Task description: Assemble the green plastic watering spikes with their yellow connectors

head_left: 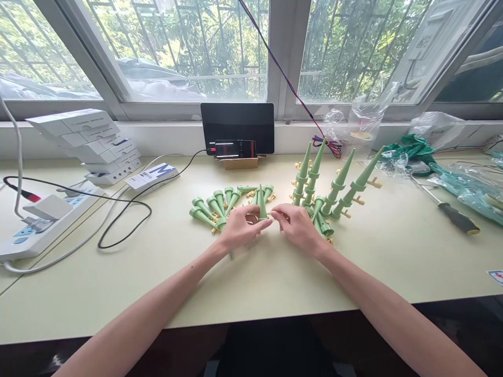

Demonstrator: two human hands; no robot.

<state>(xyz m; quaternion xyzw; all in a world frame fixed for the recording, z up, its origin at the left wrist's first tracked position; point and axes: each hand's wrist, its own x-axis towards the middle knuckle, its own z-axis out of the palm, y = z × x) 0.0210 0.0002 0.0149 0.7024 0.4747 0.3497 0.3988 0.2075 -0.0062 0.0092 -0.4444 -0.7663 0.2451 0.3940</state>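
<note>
A green plastic watering spike (262,203) points tip-up in my left hand (239,228), whose thumb and fingers close around its base. At the spike's right side, the fingers of my right hand (297,225) are pinched on its small pale-yellow valve (269,213); the fingertips partly hide it. Several loose green spikes (214,204) lie fanned out beyond my left hand, some with yellow valves showing. Right of my right hand, more spikes (338,186) stand nested in leaning stacks, yellow valves sticking out. A few others (324,228) lie at the foot of those stacks.
A phone (236,149) leans on a dark tablet (238,120) at the back. White boxes (94,139), a power strip (51,222) and a looping black cable (147,204) occupy the left. A screwdriver (456,217) and plastic bags (463,183) lie to the right.
</note>
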